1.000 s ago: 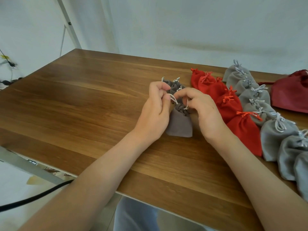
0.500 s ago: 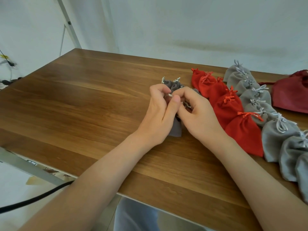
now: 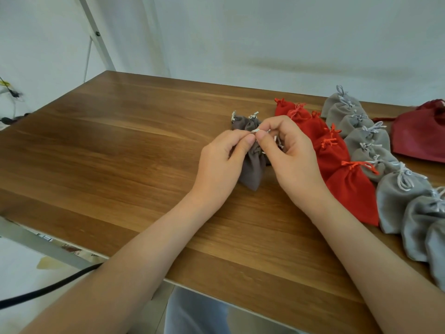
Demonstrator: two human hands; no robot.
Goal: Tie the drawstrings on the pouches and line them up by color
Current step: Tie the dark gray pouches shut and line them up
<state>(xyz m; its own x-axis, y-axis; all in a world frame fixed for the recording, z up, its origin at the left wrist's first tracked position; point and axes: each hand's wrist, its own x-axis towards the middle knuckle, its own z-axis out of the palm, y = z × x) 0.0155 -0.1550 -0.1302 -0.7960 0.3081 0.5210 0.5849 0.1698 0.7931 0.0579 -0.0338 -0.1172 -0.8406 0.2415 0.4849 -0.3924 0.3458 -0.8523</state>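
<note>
- Pinching the pale drawstring [image 3: 254, 130] between thumb and forefinger, the left hand [image 3: 221, 165] is working just above the neck of the taupe pouch [image 3: 252, 169], with its other fingers curling in against the pouch's left side.
- The right hand [image 3: 291, 160] is meeting it from the other side of the taupe pouch. Its thumb and forefinger are nipping the same drawstring, with the tips almost touching the left hand's, and the remaining fingers are curling over more cord behind.
- The taupe pouch is lying on the wooden table [image 3: 120, 153], with its gathered neck pointing away from the person and its body showing between the two hands.
- A second taupe pouch [image 3: 240, 121] is sitting just behind it, with white cord ends sticking up.
- A row of red pouches [image 3: 334, 155] is running just right of the taupe pouch, partly hidden by the right hand, and their orange-red cords are showing bows.
- A row of light grey pouches [image 3: 368, 141] is lying further right again, alongside the red row and overlapping one another — each is wearing a tied white cord.
- A dark red bag [image 3: 423, 136] is resting well to the right of the taupe pouch, beyond the grey row.
- A black cable [image 3: 48, 289] is hanging below the table edge, well to the taupe pouch's near left.
</note>
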